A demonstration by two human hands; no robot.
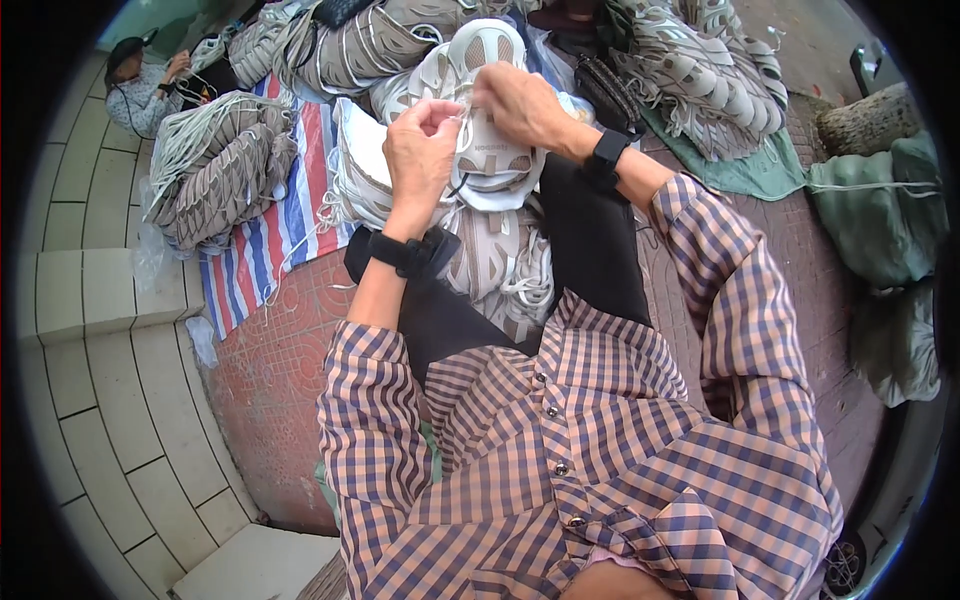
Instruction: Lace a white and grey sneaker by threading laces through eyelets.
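Observation:
A white and beige shoe upper (492, 160) lies over my lap, its toe part pointing away from me. My left hand (424, 150) is closed at its left side, thumb and forefinger pinching a white shoelace (463, 122). Across from it, my right hand (520, 105) is over the upper's lacing area. Its fingers are curled together and blurred, and what they hold is hidden. Beneath lie more shoe uppers (485, 250), with a bundle of white laces (530, 278) hanging between my legs.
A stack of grey-beige uppers (225, 165) lies on a striped plastic sheet (300, 210) at left. More uppers (700, 80) rest on green cloth (745, 165) at right, near green sacks (875, 215). A person (150, 90) sits at the far left beside a tiled step (85, 290).

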